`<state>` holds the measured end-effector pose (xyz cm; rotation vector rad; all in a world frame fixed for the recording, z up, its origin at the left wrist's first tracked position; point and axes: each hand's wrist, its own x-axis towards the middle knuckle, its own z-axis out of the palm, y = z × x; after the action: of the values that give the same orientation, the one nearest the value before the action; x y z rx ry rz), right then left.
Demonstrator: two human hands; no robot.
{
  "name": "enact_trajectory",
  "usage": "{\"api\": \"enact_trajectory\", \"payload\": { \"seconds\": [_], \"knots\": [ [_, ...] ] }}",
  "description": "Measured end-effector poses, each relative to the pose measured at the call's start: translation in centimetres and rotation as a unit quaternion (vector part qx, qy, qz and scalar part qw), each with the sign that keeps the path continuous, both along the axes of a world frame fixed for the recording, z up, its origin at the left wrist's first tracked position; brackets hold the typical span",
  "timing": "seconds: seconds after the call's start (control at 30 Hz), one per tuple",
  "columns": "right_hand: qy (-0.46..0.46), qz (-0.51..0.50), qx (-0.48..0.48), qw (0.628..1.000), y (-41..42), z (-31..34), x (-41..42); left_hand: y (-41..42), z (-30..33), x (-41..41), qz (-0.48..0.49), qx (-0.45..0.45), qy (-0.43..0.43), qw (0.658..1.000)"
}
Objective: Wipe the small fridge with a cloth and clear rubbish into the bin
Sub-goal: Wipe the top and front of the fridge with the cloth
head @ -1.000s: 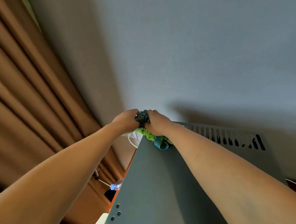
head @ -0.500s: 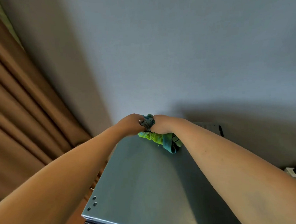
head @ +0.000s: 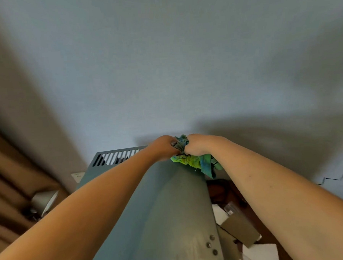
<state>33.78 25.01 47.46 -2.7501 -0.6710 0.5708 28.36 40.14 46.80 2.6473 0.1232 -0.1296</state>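
Note:
The small grey fridge [head: 167, 219] fills the lower middle of the view, seen from above, with a slotted vent [head: 116, 157] along its back edge. A bunched green and blue cloth [head: 196, 161] lies at the fridge top's far right corner. My left hand [head: 163, 147] and my right hand [head: 196, 145] both grip the cloth, fists side by side against the back edge. The fingers are curled into the fabric.
A grey wall [head: 183, 69] stands right behind the fridge. Brown curtains [head: 8, 178] hang at the left with a lamp [head: 44, 201] beside them. To the right of the fridge, white paper [head: 260, 254] and a cardboard piece [head: 239, 230] lie on a dark wooden surface.
Both hands have slid the cloth rightward along the fridge's back edge, from the left corner to the right corner. The view has swung with them, uncovering the vent's left end.

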Motion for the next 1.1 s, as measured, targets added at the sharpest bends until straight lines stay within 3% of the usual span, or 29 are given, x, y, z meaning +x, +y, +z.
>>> {"api": "enact_trajectory", "payload": {
  "seconds": [0.6,1.1],
  "knots": [
    [-0.009,-0.018,-0.071,0.997,-4.8,1.1,-3.2,-5.1,-0.1,-1.3,-0.074,0.059,0.001,0.996],
    [-0.037,0.099,-0.020,0.994,15.9,-0.4,-4.8,15.0,-0.1,-6.4,0.050,0.057,0.017,0.997]
  ]
}}
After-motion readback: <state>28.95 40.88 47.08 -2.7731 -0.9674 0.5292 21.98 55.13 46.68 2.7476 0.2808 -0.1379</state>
